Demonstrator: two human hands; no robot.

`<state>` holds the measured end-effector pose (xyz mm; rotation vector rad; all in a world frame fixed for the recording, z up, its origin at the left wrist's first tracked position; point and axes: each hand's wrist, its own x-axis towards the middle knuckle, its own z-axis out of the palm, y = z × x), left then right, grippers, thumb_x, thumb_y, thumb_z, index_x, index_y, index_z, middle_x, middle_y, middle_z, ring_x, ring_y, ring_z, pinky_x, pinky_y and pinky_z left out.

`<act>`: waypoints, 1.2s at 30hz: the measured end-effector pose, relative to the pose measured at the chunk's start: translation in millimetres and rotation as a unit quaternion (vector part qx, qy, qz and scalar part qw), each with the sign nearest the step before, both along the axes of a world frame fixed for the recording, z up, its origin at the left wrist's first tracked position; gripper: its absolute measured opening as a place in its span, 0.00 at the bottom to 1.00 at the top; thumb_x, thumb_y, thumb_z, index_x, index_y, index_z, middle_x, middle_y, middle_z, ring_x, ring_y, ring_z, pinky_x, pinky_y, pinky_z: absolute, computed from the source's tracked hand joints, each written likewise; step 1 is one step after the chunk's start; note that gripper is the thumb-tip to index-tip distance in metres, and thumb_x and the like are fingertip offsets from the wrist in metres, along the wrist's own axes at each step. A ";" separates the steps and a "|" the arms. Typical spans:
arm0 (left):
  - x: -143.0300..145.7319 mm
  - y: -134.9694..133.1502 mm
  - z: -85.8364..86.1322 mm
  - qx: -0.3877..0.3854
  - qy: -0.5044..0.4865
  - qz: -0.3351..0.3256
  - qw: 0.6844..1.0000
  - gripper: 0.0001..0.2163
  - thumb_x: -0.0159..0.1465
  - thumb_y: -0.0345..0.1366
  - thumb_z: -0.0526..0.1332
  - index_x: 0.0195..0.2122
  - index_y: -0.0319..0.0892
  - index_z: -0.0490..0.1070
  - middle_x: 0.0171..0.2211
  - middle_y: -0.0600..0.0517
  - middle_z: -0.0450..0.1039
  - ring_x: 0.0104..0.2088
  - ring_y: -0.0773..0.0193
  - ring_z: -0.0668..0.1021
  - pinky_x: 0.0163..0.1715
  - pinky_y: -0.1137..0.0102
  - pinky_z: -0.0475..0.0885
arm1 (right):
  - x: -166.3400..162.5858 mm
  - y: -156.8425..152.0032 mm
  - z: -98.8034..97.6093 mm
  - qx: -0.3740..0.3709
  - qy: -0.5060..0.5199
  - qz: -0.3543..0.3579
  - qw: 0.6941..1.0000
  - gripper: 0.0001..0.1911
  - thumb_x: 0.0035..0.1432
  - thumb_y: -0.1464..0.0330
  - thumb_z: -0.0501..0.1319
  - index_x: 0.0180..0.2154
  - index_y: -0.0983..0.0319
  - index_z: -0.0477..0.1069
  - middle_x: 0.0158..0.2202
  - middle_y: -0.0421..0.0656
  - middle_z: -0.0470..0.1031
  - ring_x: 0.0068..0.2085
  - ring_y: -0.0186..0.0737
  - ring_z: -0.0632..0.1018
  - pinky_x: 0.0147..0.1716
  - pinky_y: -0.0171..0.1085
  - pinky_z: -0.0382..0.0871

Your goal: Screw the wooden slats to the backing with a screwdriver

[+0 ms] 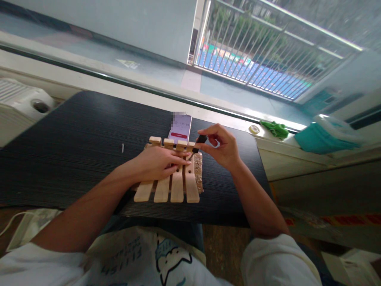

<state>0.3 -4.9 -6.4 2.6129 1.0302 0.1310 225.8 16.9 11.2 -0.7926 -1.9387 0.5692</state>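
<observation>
My right hand (222,147) grips the black handle of a screwdriver (200,140) between thumb and fingers. Its shaft slants down to the rightmost slat of a wooden slatted piece (177,190). Across the upper part of the slats lies my left hand (157,162), flat, with its fingers stretched toward the screwdriver tip. Dark round holes show in the two right slats. Whether the tip sits on a screw is too small to tell. Under the slats, a brown textured block (199,171) sticks out on the right.
A lit phone (181,128) stands just behind the slats on the black table (83,131). A loose screw (122,147) is left of my left hand. A tape roll (254,129), green cloth (274,129) and teal bin (323,137) are along the window ledge.
</observation>
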 end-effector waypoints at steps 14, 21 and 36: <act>-0.7 -0.4 0.1 0.003 -0.001 -0.002 1.000 0.20 0.68 0.36 0.53 0.58 0.62 0.70 0.62 0.61 0.67 0.59 0.58 0.76 0.57 0.61 0.71 | -3.0 -4.1 -1.3 0.087 -0.049 -0.051 0.994 0.11 0.54 0.62 0.68 0.39 0.56 0.73 0.25 0.33 0.68 0.22 0.27 0.61 0.23 0.34 0.59; -0.8 -0.4 -0.5 -0.002 -0.003 0.001 1.000 0.21 0.68 0.36 0.53 0.58 0.64 0.70 0.61 0.62 0.68 0.59 0.58 0.75 0.57 0.59 0.72 | -3.1 -2.7 -3.5 0.111 -0.026 -0.021 0.993 0.11 0.54 0.64 0.69 0.39 0.56 0.72 0.26 0.32 0.69 0.22 0.26 0.62 0.23 0.33 0.60; -0.1 -0.8 0.9 0.008 -0.003 -0.003 1.000 0.20 0.68 0.36 0.53 0.58 0.62 0.71 0.62 0.60 0.68 0.60 0.57 0.74 0.58 0.58 0.71 | 14.2 3.4 1.5 -0.023 -0.062 0.127 0.990 0.13 0.64 0.66 0.60 0.50 0.57 0.69 0.42 0.42 0.80 0.28 0.27 0.71 0.28 0.33 0.68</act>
